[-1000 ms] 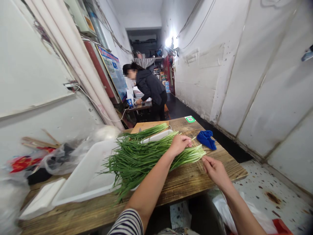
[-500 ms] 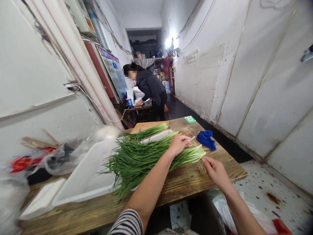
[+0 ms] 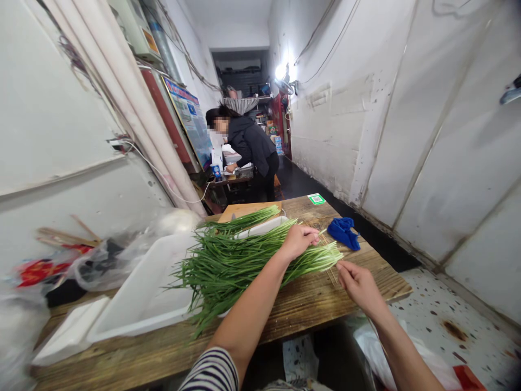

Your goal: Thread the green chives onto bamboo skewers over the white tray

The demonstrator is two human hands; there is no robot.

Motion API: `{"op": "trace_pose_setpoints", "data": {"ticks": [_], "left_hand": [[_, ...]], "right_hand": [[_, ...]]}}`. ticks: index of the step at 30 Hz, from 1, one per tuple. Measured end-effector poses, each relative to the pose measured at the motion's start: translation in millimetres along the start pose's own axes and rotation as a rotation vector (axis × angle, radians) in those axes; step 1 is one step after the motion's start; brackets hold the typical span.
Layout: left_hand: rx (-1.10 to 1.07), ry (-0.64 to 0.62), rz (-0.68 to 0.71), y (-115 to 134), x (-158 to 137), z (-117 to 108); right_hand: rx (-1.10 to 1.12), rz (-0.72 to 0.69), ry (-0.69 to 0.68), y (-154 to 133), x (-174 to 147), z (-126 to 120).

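Observation:
A thick heap of garlic chives (image 3: 240,258) lies across the table, green leaves to the left and pale stalk ends to the right. My left hand (image 3: 299,240) is over the upper side of the heap, closed in a pinch on a chive stalk whose pale end pokes out past the fingertips. At the lower right of the stalk ends, my right hand (image 3: 358,279) has thumb and forefinger pressed together on the tip of the chives; what exactly lies between them is too small to see clearly. A smaller bunch of chives (image 3: 252,217) rests behind the heap.
A white tray (image 3: 142,282) stands left on the wooden table (image 3: 285,317), with a white block (image 3: 71,328) beside it. A blue cloth (image 3: 344,232) lies near the right edge. Plastic bags (image 3: 109,260) crowd the far left. Another person (image 3: 252,144) bends over a table behind.
My hands and the chives look the same as before. The person at the back has shifted very slightly to the right.

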State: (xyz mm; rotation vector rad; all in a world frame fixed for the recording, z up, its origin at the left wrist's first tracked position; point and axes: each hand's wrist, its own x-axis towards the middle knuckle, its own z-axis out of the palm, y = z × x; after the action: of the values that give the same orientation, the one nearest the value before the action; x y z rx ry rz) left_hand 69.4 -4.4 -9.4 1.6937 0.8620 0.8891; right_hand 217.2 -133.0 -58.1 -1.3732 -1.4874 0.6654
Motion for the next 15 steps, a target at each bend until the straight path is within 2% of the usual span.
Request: {"op": "trace_pose_setpoints", "data": {"ticks": [5,8,10,12,14,15], "left_hand": [[0.040,-0.017,0.000,1,-1,1],[0.162,-0.064,0.060,2,-6,1],[0.276,-0.132,0.147,6,-10,-3],[0.373,-0.255,0.229,12,-14,-11],[0.434,-0.350,0.244,17,-15,-23],[0.462,-0.339,0.229,20,-14,-29]], "right_hand": [[0.003,-0.001,0.017,1,0,1],[0.015,0.006,0.018,-2,1,1],[0.012,0.013,0.027,-5,1,1],[-0.001,0.002,0.042,-7,0,2],[-0.011,-0.018,0.067,-8,-3,4],[-0.012,-0.025,0.080,-8,-5,5]]}}
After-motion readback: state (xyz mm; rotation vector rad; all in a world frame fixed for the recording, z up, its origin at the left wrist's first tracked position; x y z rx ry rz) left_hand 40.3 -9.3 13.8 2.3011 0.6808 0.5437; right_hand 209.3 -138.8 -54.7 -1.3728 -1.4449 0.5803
